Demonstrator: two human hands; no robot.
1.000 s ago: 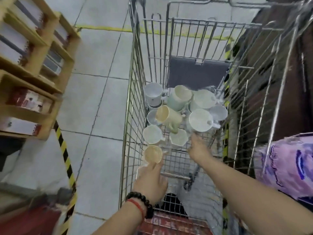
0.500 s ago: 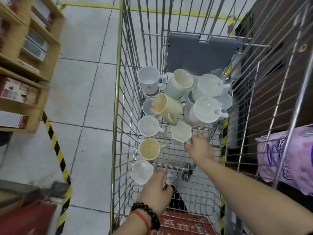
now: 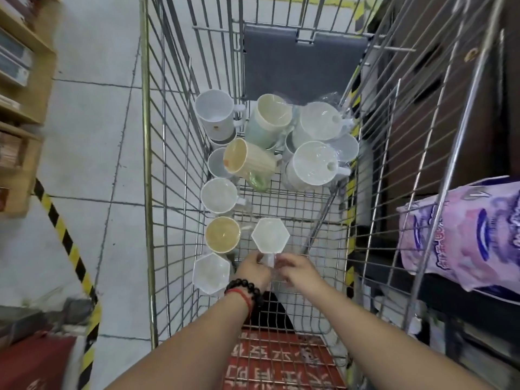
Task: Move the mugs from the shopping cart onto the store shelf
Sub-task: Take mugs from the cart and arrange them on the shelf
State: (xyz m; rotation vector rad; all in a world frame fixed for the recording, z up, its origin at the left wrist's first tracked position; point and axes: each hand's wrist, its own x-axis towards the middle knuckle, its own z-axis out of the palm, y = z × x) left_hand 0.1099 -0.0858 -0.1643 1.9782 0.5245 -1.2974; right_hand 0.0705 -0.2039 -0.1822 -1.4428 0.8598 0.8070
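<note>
Several mugs sit in a wire shopping cart (image 3: 146, 153). Nearest me are two white hexagonal mugs: one (image 3: 270, 235) in the middle and another (image 3: 211, 273) by the cart's left wall. My left hand (image 3: 254, 270) and my right hand (image 3: 295, 270) meet at the handle of the middle hexagonal mug, fingers curled around it. A yellow mug (image 3: 222, 235) and a white round mug (image 3: 219, 195) stand along the left wall. Farther back, a tilted yellow-green mug (image 3: 247, 161), a pale green mug (image 3: 270, 119) and white lidded mugs (image 3: 312, 163) are piled together.
A wooden store shelf (image 3: 25, 108) holding boxed goods stands at the left across a tiled floor with yellow-black tape (image 3: 64, 237). A pink-purple package (image 3: 472, 237) lies on a dark rack to the right. A grey flap (image 3: 301, 63) closes the cart's far end.
The view came closer over the cart. My right hand pulled the middle hexagonal mug toward me, and my left hand left the other hexagonal mug and joined it at the handle.
</note>
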